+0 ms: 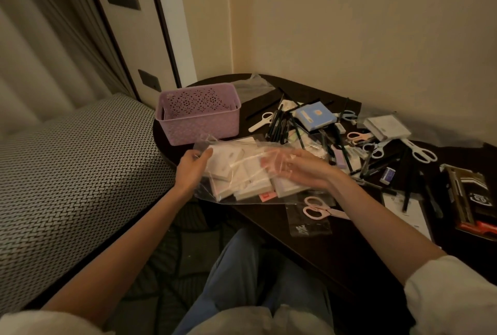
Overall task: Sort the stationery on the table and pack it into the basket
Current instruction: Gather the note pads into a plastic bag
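At the near edge of the dark table [317, 243], the left hand [191, 168] is pinching the corner of a clear plastic bag [242, 170] of pale notepads, while the right hand [301, 170] is lying over the bag's other end, fingers fairly straight, apparently pressing it. The purple basket [199, 114] is standing just behind. Pink scissors [320, 208] are lying nearby. No writing is showing legibly.
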The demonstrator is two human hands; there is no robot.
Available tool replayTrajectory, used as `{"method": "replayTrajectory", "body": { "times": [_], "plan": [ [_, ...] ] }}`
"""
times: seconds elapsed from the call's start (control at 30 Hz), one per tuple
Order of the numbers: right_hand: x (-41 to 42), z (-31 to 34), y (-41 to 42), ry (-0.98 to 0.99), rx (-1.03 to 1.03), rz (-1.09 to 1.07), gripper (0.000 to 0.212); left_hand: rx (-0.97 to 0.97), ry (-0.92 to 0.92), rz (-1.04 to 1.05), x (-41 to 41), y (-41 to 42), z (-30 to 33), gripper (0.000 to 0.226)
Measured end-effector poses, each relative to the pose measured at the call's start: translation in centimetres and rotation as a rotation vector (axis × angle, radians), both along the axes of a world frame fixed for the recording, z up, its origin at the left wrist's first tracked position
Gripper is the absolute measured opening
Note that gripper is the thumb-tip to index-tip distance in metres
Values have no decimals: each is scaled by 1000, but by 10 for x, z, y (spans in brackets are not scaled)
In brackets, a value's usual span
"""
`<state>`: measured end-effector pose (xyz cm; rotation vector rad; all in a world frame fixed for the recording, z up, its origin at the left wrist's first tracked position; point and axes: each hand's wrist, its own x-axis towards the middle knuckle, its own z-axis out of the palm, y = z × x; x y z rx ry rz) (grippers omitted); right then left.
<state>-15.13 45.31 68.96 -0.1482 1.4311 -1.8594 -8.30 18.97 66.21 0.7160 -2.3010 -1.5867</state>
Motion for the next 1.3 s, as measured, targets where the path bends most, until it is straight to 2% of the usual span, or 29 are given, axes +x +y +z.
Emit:
{"method": "replayTrajectory", "body": {
  "times": [0.1,0.27,0.37,0.5,0.6,0.7,0.83,0.9,1.0,1.1,1.2,1.3],
  "plan": [
    [-8,-1,-17,105,43,88,42,18,65,25,-3,1,-1,35],
    [-7,0,-38,413,298,134,49,28,146,8,-7,2,-3,26],
    [-11,0,-41,498,323,182,53,39,162,10,-10,2,-3,26],
    [-14,-1,-47,517,314,150,32,90,146,34,-13,1,-4,22],
    [-16,-6,-48,576,383,130,22,65,136,50,-15,0,-4,21],
    [-16,-6,-45,619,463,156,25,27,141,24,-15,1,-2,23],
    [-16,-6,-33,686,553,242,15,26,105,1,-13,0,-2,23],
    [-13,-10,-30,753,525,240,9,-13,59,-1,-12,1,-1,31],
    [-9,-17,-30,868,490,151,29,-102,-69,17,-10,0,0,37],
    [-4,-19,-33,898,462,195,47,-173,-203,-13,-8,-4,4,56],
    [1,-17,-36,910,539,327,50,-107,-236,-6,-10,-9,6,61],
    [2,-13,-34,902,547,324,34,96,-152,21,-11,-8,7,47]
  ]
}}
